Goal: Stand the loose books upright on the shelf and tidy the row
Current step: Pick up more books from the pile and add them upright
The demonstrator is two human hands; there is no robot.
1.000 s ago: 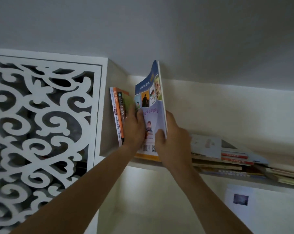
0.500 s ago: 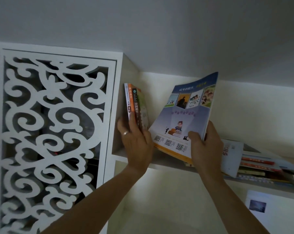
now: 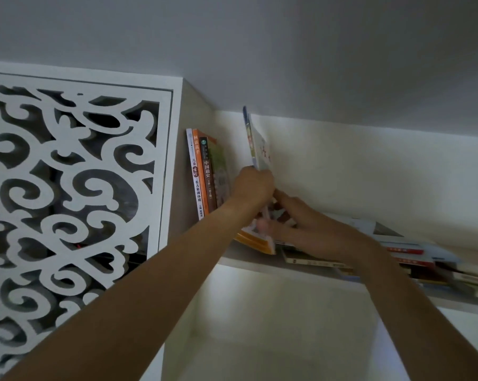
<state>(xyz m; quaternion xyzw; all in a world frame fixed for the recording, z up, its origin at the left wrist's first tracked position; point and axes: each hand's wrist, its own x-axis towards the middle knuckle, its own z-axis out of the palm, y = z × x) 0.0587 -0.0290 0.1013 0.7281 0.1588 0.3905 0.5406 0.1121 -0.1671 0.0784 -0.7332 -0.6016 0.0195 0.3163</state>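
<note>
Books on a high white shelf (image 3: 248, 264), seen from below. Three volumes stood upright at the shelf's left end against the side panel: a white-spined book (image 3: 194, 174), an orange-spined book (image 3: 198, 166) and a dark-spined book (image 3: 208, 177), their spines touching. Just right of them, apart from the row, a large thin blue-covered book (image 3: 255, 144) was held nearly upright, seen edge-on, its top tilted slightly left and its orange lower edge resting at the shelf's front lip. The left hand (image 3: 253, 185) was closed on this book about midway up its near edge, fingers curled over it. The right hand (image 3: 301, 224) lay at the book's lower right, fingers extended and spread against its base and the adjoining stack; whether it clasped anything could not be told, since motion blur obscured the fingertips. To the right, a stack of loose books (image 3: 391, 248) lay flat and overlapping along the shelf, reaching the frame's right edge. A white fretwork screen (image 3: 67, 188) with scroll cut-outs stood left of the shelf unit, and a plain ceiling (image 3: 287, 50) spanned above.
</note>
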